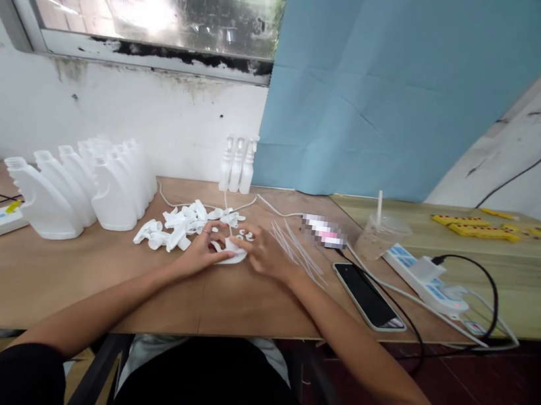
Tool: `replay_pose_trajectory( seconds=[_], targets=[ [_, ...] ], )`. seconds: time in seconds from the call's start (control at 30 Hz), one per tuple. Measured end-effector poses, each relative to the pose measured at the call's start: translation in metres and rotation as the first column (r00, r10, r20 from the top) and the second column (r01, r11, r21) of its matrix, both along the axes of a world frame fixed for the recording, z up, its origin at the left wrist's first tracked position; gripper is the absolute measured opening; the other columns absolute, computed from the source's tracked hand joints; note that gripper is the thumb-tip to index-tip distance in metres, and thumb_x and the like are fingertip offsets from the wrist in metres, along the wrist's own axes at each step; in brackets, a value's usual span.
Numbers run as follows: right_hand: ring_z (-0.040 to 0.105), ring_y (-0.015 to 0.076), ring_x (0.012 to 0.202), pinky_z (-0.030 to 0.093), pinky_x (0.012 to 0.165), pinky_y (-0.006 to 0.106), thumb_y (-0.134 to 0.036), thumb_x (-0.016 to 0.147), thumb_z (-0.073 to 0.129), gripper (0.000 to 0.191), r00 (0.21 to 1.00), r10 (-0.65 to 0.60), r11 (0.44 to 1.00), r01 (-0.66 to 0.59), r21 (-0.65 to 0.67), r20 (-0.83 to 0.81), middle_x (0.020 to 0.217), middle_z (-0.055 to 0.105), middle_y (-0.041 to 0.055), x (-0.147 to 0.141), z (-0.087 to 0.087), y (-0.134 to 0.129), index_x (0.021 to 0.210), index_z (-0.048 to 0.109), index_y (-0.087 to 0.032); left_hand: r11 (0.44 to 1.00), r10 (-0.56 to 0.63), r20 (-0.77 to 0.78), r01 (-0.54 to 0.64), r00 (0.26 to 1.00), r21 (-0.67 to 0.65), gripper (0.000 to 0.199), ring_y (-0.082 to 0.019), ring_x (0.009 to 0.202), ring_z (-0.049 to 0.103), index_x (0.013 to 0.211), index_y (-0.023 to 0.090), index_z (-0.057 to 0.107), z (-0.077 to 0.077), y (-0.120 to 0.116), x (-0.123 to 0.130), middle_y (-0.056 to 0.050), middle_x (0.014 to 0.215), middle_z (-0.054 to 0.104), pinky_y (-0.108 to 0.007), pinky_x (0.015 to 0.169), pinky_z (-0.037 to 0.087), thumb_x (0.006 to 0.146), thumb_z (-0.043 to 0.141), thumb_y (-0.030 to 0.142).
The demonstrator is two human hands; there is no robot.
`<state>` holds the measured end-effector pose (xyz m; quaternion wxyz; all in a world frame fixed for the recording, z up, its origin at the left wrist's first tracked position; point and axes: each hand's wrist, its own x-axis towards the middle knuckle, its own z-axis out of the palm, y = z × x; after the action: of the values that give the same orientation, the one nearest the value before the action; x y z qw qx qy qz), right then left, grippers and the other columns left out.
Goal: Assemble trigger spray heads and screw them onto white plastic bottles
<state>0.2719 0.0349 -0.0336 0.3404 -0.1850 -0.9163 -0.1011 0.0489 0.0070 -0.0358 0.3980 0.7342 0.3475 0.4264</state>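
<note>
A white trigger spray head [232, 254] is held low over the table between my two hands. My left hand [204, 251] grips it from the left, thumb along its near side. From the right, the bent fingers of my right hand [264, 252] close on the same piece and partly hide it. A thin white tube [225, 202] rises from between the fingers; where it joins the spray head is covered. Just behind my left hand lies a loose pile of white spray heads [178, 225]. Several thin white tubes [296, 251] are spread right of my right hand.
White bottles without tops [54, 197] stand in rows at the left. Three small spray bottles [237, 166] are by the wall. To the right are a phone [368, 296], a plastic cup [381, 238], a power strip [426, 286] with cables, and yellow pieces [476, 227].
</note>
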Motion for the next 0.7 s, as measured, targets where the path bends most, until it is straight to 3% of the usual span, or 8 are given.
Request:
replay_pose_trajectory(
  seconds=[0.17,0.27,0.33,0.4,0.47,0.53,0.63,0.7],
  targets=[
    [0.059,0.0227,0.11,0.05,0.09,0.04,-0.014,0.094,0.047,0.039,0.988,0.131,0.969,-0.144,0.202,0.079,0.119,0.064,0.0108,-0.005,0.0,-0.002,0.131,0.051,-0.025,0.987,-0.113,-0.226,0.136,0.967,0.089,0.065,-0.014,0.07,0.06,0.127,0.024,0.032,0.028,-0.012,-0.009,0.0,0.086,0.065,-0.026,0.065,0.048,0.079,0.07,0.045],
    [0.059,0.0238,0.113,0.05,0.093,0.042,-0.017,0.093,0.049,0.037,0.992,0.099,0.987,-0.087,0.136,-0.083,0.119,0.065,0.0122,0.0,0.005,-0.003,0.129,0.053,-0.024,0.909,0.235,-0.369,-0.069,0.9,0.411,0.058,-0.018,0.081,0.061,0.131,0.025,0.04,0.054,-0.013,-0.046,-0.005,0.104,0.064,-0.031,0.075,0.05,0.083,0.066,0.042],
    [0.059,0.0257,0.115,0.049,0.096,0.045,-0.02,0.092,0.05,0.035,0.977,0.015,0.999,-0.009,0.031,-0.211,0.12,0.064,0.0125,0.007,0.009,-0.002,0.126,0.055,-0.025,0.676,0.587,-0.23,-0.314,0.776,0.666,0.041,-0.022,0.095,0.059,0.121,0.021,0.05,0.071,-0.01,-0.087,-0.008,0.109,0.061,-0.036,0.084,0.048,0.085,0.062,0.038],
    [0.058,0.0276,0.116,0.048,0.098,0.046,-0.025,0.089,0.055,0.035,0.936,-0.079,0.996,0.065,-0.054,-0.344,0.12,0.062,0.0124,0.015,0.014,-0.001,0.124,0.055,-0.025,0.362,0.831,-0.02,-0.514,0.555,0.778,0.043,-0.026,0.106,0.054,0.118,0.015,0.051,0.083,-0.006,-0.136,-0.013,0.115,0.058,-0.041,0.092,0.045,0.082,0.065,0.034],
    [0.058,0.0284,0.115,0.047,0.099,0.046,-0.03,0.087,0.059,0.035,0.85,-0.177,0.984,0.135,-0.12,-0.496,0.12,0.062,0.012,0.02,0.019,0.002,0.121,0.054,-0.025,0.071,0.935,0.192,-0.69,0.297,0.721,0.053,-0.03,0.113,0.049,0.122,0.009,0.047,0.085,-0.005,-0.184,-0.019,0.123,0.051,-0.047,0.091,0.044,0.079,0.066,0.034],
    [0.06,0.0277,0.11,0.047,0.097,0.044,-0.033,0.086,0.062,0.034,0.721,-0.273,0.961,0.177,-0.211,-0.637,0.116,0.063,0.0115,0.023,0.022,0.004,0.118,0.053,-0.024,-0.096,0.97,0.235,-0.78,0.066,0.618,0.068,-0.035,0.121,0.042,0.125,0.008,0.04,0.078,-0.006,-0.224,-0.021,0.131,0.044,-0.056,0.099,0.035,0.072,0.072,0.037],
    [0.064,0.0251,0.097,0.05,0.09,0.041,-0.036,0.086,0.063,0.032,0.551,-0.352,0.93,0.119,-0.347,-0.757,0.107,0.065,0.0099,0.026,0.024,0.008,0.113,0.053,-0.023,-0.087,0.996,0.042,-0.87,-0.076,0.485,0.109,-0.045,0.132,0.027,0.138,0.01,0.018,0.055,-0.007,-0.264,-0.027,0.144,0.029,-0.069,0.101,0.023,0.058,0.081,0.049],
    [0.064,0.0233,0.092,0.051,0.089,0.04,-0.038,0.085,0.063,0.031,0.486,-0.368,0.918,0.053,-0.394,-0.793,0.104,0.065,0.0086,0.028,0.025,0.011,0.11,0.053,-0.023,0.011,0.998,-0.065,-0.878,-0.023,0.479,0.124,-0.054,0.132,0.02,0.141,0.009,0.0,0.038,-0.005,-0.281,-0.036,0.145,0.016,-0.079,0.091,0.022,0.058,0.08,0.054]
  ],
)
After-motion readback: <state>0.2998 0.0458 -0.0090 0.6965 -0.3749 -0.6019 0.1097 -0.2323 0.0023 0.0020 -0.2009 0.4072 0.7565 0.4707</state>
